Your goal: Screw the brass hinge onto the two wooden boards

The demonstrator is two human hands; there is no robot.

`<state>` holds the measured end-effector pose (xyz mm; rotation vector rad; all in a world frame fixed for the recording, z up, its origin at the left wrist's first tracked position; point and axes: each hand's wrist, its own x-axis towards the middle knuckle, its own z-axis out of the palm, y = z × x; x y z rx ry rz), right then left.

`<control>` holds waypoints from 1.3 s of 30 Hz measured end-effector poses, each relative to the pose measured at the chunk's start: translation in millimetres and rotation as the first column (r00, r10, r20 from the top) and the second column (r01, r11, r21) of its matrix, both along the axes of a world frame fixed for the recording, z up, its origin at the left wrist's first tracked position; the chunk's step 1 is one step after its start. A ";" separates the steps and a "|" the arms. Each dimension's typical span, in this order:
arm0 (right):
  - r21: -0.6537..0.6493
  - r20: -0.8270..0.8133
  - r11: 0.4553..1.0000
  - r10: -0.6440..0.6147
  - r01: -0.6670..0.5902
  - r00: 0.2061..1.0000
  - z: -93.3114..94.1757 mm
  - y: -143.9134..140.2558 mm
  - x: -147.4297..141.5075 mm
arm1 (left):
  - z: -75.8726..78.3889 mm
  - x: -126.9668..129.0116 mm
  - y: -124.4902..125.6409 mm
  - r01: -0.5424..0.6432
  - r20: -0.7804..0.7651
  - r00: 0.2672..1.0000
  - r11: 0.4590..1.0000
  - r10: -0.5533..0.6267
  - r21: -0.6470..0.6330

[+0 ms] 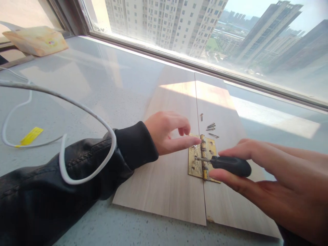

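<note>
A brass hinge [196, 168] lies unfolded across the seam between two pale wooden boards [164, 191]. My right hand [276, 177] grips a screwdriver [232, 165] by its black handle, between thumb and fingers. The shaft points left across the hinge knuckle, and its tip is at a screw hole in the left leaf. Over the upper part of that leaf is my left hand [170, 131], thumb stretched out and fingers bent, with a gap between them. Whether the thumb presses on the hinge I cannot tell. Several screws [210, 126] lie on the right board above the hinge.
A white cable [88, 111] with a yellow tag [32, 136] loops over my left forearm. At the far left stands a yellowish package [38, 41] on the speckled countertop [84, 71]. A window frame [164, 56] runs along the back.
</note>
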<state>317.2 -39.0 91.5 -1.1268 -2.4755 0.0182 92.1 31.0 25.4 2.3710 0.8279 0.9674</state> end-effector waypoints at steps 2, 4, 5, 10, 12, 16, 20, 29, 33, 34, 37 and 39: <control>0.007 -0.027 1.000 0.025 -0.025 0.999 -0.7 5.1 -6.1 | 13.9 8.5 -14.8 0.072 0.146 0.988 0.990 -0.055 -0.117; -0.019 -0.069 0.998 0.051 -0.052 0.996 -2.8 9.8 -11.5 | 26.9 16.6 -29.0 0.059 0.167 0.985 0.990 -0.037 -0.129; -0.034 -0.090 0.997 0.064 -0.067 0.994 -4.6 11.5 -13.4 | 32.4 19.8 -34.8 0.035 0.138 0.990 0.993 -0.020 -0.111; -0.040 -0.145 0.990 0.126 -0.133 0.981 -14.6 16.1 -14.8 | 44.0 27.6 -50.8 -0.150 -0.190 0.965 0.977 0.178 0.155; -0.061 -0.140 0.986 0.148 -0.158 0.979 -15.4 18.6 -11.4 | 44.8 28.7 -54.4 -0.186 -0.237 0.936 0.936 0.261 0.298; -0.257 -0.051 0.951 0.163 -0.171 0.985 -6.4 25.4 7.3 | 51.3 29.3 -60.8 -0.194 -0.372 0.854 0.887 0.363 0.419; -0.296 -0.088 0.955 0.000 -0.026 0.996 12.2 27.8 33.4 | 62.2 26.6 -60.0 -0.122 -0.524 0.783 0.909 0.335 0.400; -0.320 -0.082 0.947 -0.053 0.024 0.995 26.5 23.0 43.9 | 67.7 13.5 -52.5 0.111 -0.640 0.762 0.953 0.101 0.283; -0.350 -0.061 0.933 -0.115 0.087 0.991 26.6 26.4 46.9 | 67.5 15.5 -58.4 -0.039 -0.667 0.698 0.944 0.260 0.327; -0.354 -0.045 0.928 -0.141 0.116 0.989 24.8 29.7 49.7 | 68.2 17.8 -59.2 -0.079 -0.675 0.673 0.938 0.301 0.339; -0.330 -0.001 0.903 -0.291 0.275 0.957 7.0 48.1 62.8 | 71.8 27.2 -58.4 -0.170 -0.694 0.616 0.923 0.374 0.346; -0.288 -0.030 0.867 -0.432 0.406 0.901 -17.3 65.7 72.5 | 74.3 33.4 -55.9 -0.215 -0.696 0.598 0.916 0.398 0.339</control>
